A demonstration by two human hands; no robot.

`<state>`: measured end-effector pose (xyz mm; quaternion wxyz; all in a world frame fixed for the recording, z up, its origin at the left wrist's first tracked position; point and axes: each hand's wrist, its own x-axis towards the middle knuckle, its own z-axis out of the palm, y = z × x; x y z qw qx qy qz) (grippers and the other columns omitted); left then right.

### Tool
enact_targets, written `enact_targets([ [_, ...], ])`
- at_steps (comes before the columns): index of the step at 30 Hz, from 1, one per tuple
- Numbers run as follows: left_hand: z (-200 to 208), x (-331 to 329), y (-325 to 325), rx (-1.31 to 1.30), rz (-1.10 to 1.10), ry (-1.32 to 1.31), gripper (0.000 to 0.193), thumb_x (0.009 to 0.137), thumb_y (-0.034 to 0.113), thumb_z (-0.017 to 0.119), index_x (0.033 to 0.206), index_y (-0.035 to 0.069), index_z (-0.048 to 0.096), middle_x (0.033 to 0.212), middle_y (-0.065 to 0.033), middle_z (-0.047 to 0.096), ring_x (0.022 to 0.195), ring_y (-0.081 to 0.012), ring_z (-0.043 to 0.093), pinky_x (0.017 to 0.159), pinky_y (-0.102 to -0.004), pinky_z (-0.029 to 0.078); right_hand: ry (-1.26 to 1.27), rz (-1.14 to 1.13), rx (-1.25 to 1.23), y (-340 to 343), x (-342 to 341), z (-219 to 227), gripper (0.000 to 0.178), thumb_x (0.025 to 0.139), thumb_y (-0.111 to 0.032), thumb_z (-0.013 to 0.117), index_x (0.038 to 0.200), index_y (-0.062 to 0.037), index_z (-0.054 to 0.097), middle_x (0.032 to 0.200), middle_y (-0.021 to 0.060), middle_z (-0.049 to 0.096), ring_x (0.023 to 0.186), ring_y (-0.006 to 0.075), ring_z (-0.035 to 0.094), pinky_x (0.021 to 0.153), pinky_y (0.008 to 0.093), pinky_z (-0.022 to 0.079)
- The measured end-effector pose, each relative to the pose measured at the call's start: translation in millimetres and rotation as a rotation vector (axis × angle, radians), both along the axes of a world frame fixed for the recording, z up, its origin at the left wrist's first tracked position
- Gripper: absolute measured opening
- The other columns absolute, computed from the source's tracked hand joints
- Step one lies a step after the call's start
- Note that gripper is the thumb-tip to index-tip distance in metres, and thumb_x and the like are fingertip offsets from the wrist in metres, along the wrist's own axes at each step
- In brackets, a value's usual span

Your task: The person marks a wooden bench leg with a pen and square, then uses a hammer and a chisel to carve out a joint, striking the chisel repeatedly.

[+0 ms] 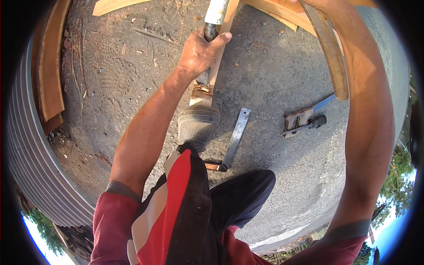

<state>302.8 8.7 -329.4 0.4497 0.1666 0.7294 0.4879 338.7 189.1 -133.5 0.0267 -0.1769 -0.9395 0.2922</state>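
Note:
My left hand (201, 53) is closed around a chisel (211, 32) with a dark shaft and a white handle end. The chisel's lower end rests by a rough notch (202, 89) cut in a long wooden beam (219, 62). A grey perforated clog (198, 123) on my foot presses on the beam's near end. At the top right edge, my right hand (319, 3) is partly cut off by the frame. Its fingers wrap the upper end of a curved wooden handle (329, 53), which hangs down beside my forearm; whatever head it has is out of view.
A metal square (236, 137) with a wooden stock lies right of my foot. Further right is a tool (302, 120) with a worn wooden grip and bluish blade. Boards (52, 75) and corrugated sheet (39, 163) line the left; more lumber (282, 13) lies at the far side.

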Motion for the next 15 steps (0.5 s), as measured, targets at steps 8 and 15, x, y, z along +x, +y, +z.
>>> enact_targets([
  [8, -11, 11, 8, 0.044, 0.022, 0.159, 0.063, 0.085, 0.057, 0.075, 0.115, 0.003, 0.061, 0.077, -0.0049, 0.063, 0.060, -0.0114, 0.060, 0.052, -0.0265, 0.055, -0.167, 0.047, 0.100, 43, -12, -41, 0.019, 0.088, -0.011, 0.062, 0.099, 0.0051, 0.062, 0.083, 0.0190, 0.063, 0.065, 0.0245, 0.063, 0.053, 0.0390, 0.050],
  [15, 5, 6, -4, 0.023, 0.080, 0.000, 0.048, 0.088, 0.043, 0.076, 0.111, 0.001, 0.066, 0.092, -0.0082, 0.072, 0.085, -0.0153, 0.068, 0.083, -0.0346, 0.056, -0.555, 0.100, 0.096, 27, 17, -47, 0.024, 0.090, -0.017, 0.061, 0.100, 0.0050, 0.063, 0.080, 0.0177, 0.065, 0.074, 0.0256, 0.064, 0.066, 0.0384, 0.049],
])
